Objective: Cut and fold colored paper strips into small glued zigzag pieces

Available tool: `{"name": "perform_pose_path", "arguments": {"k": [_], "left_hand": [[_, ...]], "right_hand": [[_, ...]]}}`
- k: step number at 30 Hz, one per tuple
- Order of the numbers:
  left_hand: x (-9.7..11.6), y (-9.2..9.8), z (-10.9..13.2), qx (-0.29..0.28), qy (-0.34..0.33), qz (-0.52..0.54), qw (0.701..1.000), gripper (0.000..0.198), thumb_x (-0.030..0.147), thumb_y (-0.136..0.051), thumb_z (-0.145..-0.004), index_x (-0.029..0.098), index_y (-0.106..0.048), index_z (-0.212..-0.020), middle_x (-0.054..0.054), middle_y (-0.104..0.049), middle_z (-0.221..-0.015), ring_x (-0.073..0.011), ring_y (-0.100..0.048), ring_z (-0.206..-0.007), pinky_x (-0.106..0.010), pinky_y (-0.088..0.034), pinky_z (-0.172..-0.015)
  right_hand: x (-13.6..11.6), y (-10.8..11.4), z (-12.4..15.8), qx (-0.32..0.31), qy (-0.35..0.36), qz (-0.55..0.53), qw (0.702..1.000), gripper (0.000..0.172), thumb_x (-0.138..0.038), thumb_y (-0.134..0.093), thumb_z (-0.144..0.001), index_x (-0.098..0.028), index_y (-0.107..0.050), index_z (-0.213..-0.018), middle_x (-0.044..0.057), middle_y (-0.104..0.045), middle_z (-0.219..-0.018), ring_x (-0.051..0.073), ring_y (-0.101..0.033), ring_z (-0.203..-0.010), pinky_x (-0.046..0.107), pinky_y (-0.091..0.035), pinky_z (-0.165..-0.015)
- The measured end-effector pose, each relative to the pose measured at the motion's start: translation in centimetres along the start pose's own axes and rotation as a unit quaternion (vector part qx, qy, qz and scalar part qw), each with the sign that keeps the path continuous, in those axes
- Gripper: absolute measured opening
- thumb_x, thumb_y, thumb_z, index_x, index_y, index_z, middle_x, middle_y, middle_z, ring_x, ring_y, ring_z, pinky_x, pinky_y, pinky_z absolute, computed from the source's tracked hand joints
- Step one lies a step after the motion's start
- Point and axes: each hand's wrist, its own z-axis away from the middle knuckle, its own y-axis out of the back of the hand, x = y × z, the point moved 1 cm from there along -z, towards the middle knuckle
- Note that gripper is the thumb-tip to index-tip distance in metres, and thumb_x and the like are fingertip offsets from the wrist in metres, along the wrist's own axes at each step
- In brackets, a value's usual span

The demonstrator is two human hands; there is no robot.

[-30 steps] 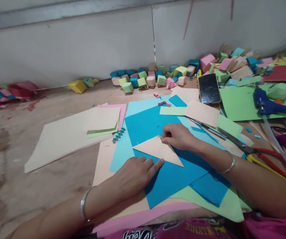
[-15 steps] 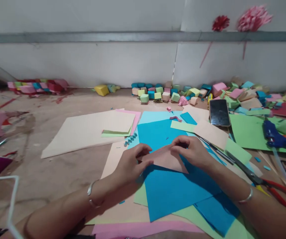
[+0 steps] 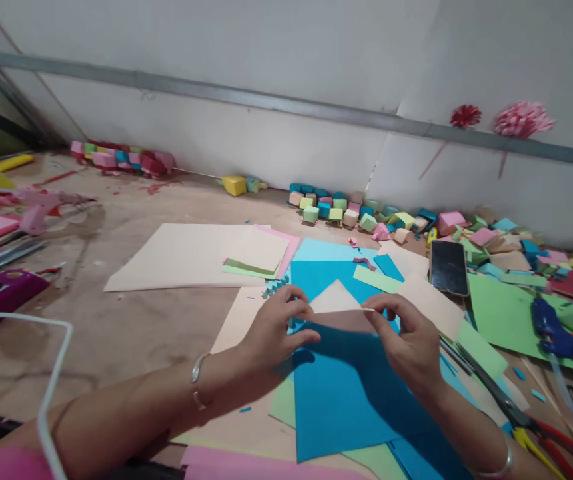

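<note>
A small peach-coloured piece of paper (image 3: 340,308) is held up between both hands, its pointed corner facing away from me and a crease or edge running across it. My left hand (image 3: 286,327) pinches its left end. With thumb and fingertips, my right hand (image 3: 406,337) grips the right end. Below them lies a large blue sheet (image 3: 339,407), on top of peach, green and pink sheets. Shadows of the hands fall across the blue.
A large cream sheet (image 3: 166,257) lies to the left. At right are a phone (image 3: 449,268), scissors (image 3: 511,410) and a blue glue gun (image 3: 561,333). Small paper cubes (image 3: 336,212) line the wall. A pink glue gun (image 3: 41,207) and a white cable (image 3: 59,373) are at left.
The peach paper has been turned, so its point now faces away from me. My right hand has moved right and down to its right end. The view has tilted and shifted left.
</note>
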Motion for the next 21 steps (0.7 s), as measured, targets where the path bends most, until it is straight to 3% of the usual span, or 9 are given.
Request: {"name": "perform_pose_path", "arguments": {"k": [2, 4, 7, 9, 12, 16, 19, 21], "left_hand": [[0.3, 0.4, -0.1, 0.034, -0.018, 0.021, 0.999, 0.012, 0.022, -0.075, -0.071, 0.017, -0.065, -0.074, -0.008, -0.059, -0.104, -0.0222, -0.055, -0.099, -0.037, -0.047, -0.082], [0.4, 0.7, -0.2, 0.032, -0.004, 0.096, 0.995, 0.01, 0.021, -0.074, -0.072, 0.016, -0.065, -0.072, -0.008, -0.063, -0.097, -0.0202, -0.058, -0.093, -0.036, -0.048, -0.082], [0.4, 1.0, -0.2, -0.002, 0.083, 0.245, 0.966, 0.016, 0.023, -0.073, -0.072, 0.015, -0.06, -0.076, -0.002, -0.063, -0.075, -0.0145, -0.059, -0.07, -0.028, -0.049, -0.066], [0.3, 1.1, -0.2, -0.008, 0.141, 0.321, 0.937, 0.026, 0.024, -0.074, -0.069, 0.015, -0.057, -0.086, 0.001, -0.06, -0.068, -0.0127, -0.057, -0.063, -0.025, -0.047, -0.058], [0.2, 1.3, -0.4, -0.033, 0.184, 0.386, 0.903, 0.048, 0.026, -0.076, -0.067, 0.016, -0.051, -0.106, 0.005, -0.056, -0.063, -0.0102, -0.053, -0.055, -0.021, -0.043, -0.051], [0.3, 1.0, -0.7, -0.042, 0.239, 0.418, 0.875, 0.057, 0.024, -0.076, -0.064, 0.018, -0.048, -0.113, 0.006, -0.051, -0.065, -0.0081, -0.046, -0.054, -0.019, -0.037, -0.047], [0.4, 0.6, -0.6, -0.032, 0.258, 0.43, 0.865, 0.043, 0.025, -0.073, -0.068, 0.016, -0.052, -0.104, 0.003, -0.052, -0.071, -0.0075, -0.045, -0.057, -0.018, -0.032, -0.048], [0.6, 0.3, -0.4, -0.067, 0.247, 0.436, 0.863, 0.033, 0.028, -0.07, -0.073, 0.014, -0.055, -0.099, -0.001, -0.056, -0.077, -0.0082, -0.047, -0.06, -0.018, -0.03, -0.048]], "right_hand": [[0.0, 0.2, 0.0, -0.013, -0.07, -0.054, 0.996, 0.009, -0.03, -0.062, -0.086, -0.022, -0.062, -0.083, 0.005, -0.066, -0.085, 0.019, -0.06, -0.08, 0.029, -0.046, -0.067], [0.0, 0.4, 0.1, -0.024, -0.12, -0.114, 0.986, 0.013, -0.033, -0.065, -0.084, -0.021, -0.061, -0.083, 0.004, -0.065, -0.082, 0.018, -0.06, -0.077, 0.027, -0.046, -0.065], [-0.4, 0.2, 0.0, -0.056, -0.183, -0.231, 0.954, 0.024, -0.041, -0.071, -0.078, -0.022, -0.062, -0.088, 0.002, -0.065, -0.077, 0.016, -0.059, -0.069, 0.024, -0.045, -0.059], [-0.7, -0.2, 0.0, -0.109, -0.239, -0.308, 0.914, 0.042, -0.05, -0.074, -0.071, -0.022, -0.062, -0.099, 0.004, -0.067, -0.08, 0.018, -0.061, -0.067, 0.026, -0.046, -0.057], [-1.2, -0.7, 0.1, -0.168, -0.31, -0.333, 0.875, 0.057, -0.05, -0.08, -0.062, -0.019, -0.063, -0.106, 0.008, -0.072, -0.09, 0.023, -0.066, -0.073, 0.03, -0.05, -0.061], [-0.7, -0.9, 0.2, -0.168, -0.323, -0.275, 0.89, 0.05, -0.037, -0.084, -0.058, -0.017, -0.068, -0.101, 0.008, -0.073, -0.095, 0.024, -0.066, -0.08, 0.031, -0.05, -0.067], [-0.1, -1.0, 0.2, -0.155, -0.321, -0.222, 0.908, 0.044, -0.037, -0.082, -0.061, -0.016, -0.069, -0.098, 0.007, -0.074, -0.09, 0.025, -0.066, -0.079, 0.032, -0.051, -0.067], [0.2, -1.1, 0.2, -0.145, -0.329, -0.212, 0.908, 0.038, -0.037, -0.081, -0.063, -0.017, -0.068, -0.093, 0.006, -0.074, -0.088, 0.025, -0.067, -0.079, 0.032, -0.051, -0.067]]}}
